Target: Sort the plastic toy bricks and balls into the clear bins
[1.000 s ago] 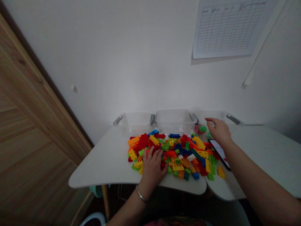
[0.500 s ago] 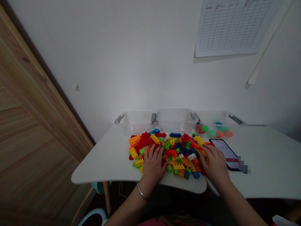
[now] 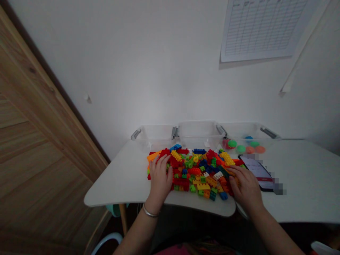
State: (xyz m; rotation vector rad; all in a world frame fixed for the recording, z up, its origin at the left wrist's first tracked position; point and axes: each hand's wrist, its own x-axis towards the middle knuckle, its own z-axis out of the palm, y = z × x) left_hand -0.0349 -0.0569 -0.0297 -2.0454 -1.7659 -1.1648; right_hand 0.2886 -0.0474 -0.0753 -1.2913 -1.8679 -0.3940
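A heap of colourful toy building bricks (image 3: 203,186) covers the front middle of the white table. My left hand (image 3: 160,177) lies over the heap's left side, fingers spread and pointing away from me, with red and orange bricks under and around it. At the heap's right edge rests my right hand (image 3: 247,184), its fingers stretched out over orange and dark green bricks. Neither hand shows a brick gripped in it, though the undersides of both are hidden. Close to the left hand is a long red brick (image 3: 180,184).
Three clear plastic bins stand along the wall: a left bin (image 3: 156,130), a middle bin (image 3: 200,128) and a right bin (image 3: 240,128) with several coloured balls (image 3: 241,149). A phone (image 3: 256,168) lies right of the heap. A wooden door (image 3: 39,141) is at far left.
My left hand has moved left across the heap, uncovering red bricks where it was. My right hand stays at the right edge, nearly in place. The view has shifted slightly.
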